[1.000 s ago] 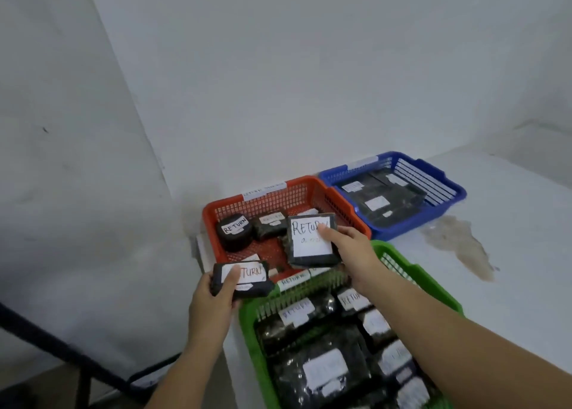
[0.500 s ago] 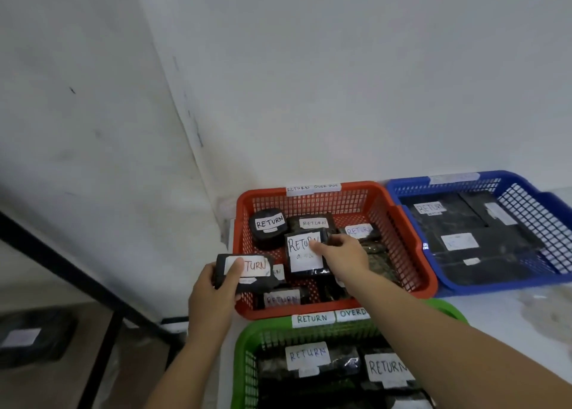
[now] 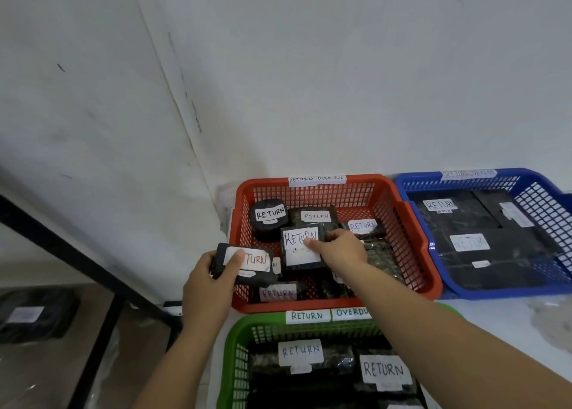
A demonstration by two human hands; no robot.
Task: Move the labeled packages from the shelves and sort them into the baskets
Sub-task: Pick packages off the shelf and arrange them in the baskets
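Right hand [image 3: 340, 250] pinches a black wrapped package with white RETURN label [image 3: 301, 249] inside the red plastic basket [image 3: 411, 241].
Left hand [image 3: 213, 272] grips a second black labelled packet [image 3: 247, 264] at the rim beside it, long axis crosswise.

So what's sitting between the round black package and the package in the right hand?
Nothing, per the head view: the round black package and the square package gripped by the right hand sit nearly edge to edge in the red basket.

red basket [image 3: 411, 223], blue basket [image 3: 414, 189], green basket [image 3: 235, 340]
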